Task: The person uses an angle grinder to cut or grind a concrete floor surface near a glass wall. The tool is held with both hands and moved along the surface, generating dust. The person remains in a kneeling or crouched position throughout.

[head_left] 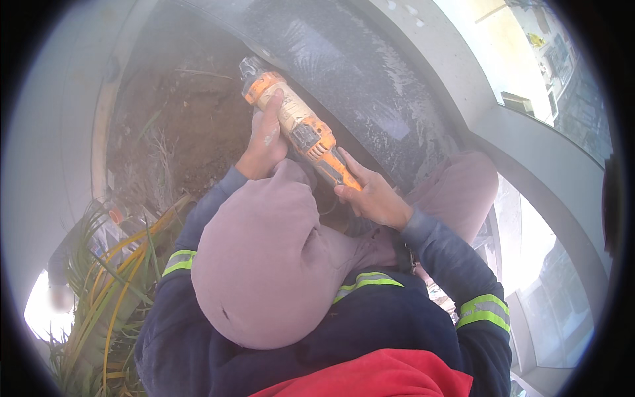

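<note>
An orange angle grinder [294, 119], its middle wrapped in worn tan tape, slants across the upper middle of the view. My left hand [264, 139] is closed around the body from below, near the head, with the thumb along the tape. Farther back, my right hand [376, 197] grips the rear handle. The grinder's metal head points up and left, close to the near edge of a dark, dusty stone slab [370, 86]. I cannot make out its disc, nor whether it touches the slab.
Brown soil [192, 126] with dry stalks lies left of the grinder, beside a pale wall [59, 132]. Long green and yellow leaves [112, 298] stand at lower left. My bent knees [264, 258] are below the tool. A pale curved frame [549, 145] runs along the right. Dust hazes the air.
</note>
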The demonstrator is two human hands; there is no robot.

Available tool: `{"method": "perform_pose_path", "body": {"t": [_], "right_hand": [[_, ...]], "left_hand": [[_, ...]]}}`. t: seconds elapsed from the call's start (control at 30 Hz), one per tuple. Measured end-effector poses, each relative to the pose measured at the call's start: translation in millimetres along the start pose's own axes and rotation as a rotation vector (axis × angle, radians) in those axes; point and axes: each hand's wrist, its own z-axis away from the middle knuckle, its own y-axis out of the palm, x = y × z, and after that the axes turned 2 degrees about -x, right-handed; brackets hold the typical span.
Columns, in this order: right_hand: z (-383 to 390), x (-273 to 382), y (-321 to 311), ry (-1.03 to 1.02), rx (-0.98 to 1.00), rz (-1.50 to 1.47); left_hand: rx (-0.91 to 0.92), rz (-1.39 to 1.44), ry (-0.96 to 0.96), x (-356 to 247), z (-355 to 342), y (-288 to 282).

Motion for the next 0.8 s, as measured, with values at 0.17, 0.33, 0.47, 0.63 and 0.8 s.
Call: {"method": "perform_pose_path", "body": {"t": [0.17, 0.33, 0.47, 0.63, 0.8], "right_hand": [[4.3, -0.5, 0.2, 0.0, 0.005, 0.021], [-11.1, 1.1, -1.2, 0.0, -0.01, 0.036], [-14.9, 5.8, 0.2, 0.012, -0.023, 0.032], [-6.6, 4.5, -1.6, 0.03, -0.008, 0.034], [7.0, 0.2, 1.4, 0.019, 0.006, -0.008]], "left_hand": [[0.015, -0.015, 0.037, 3.8, 1.9, 0.5], [-0.015, 0.011, 0.006, -1.9, -8.3, -2.7], [-0.002, -0.029, 0.009, -2.1, -19.8, -11.0], [-0.027, -0.011, -0.03, -3.1, -7.1, 0.3], [0.056, -0.031, -0.057, -8.5, 14.7, 7.5]]}}
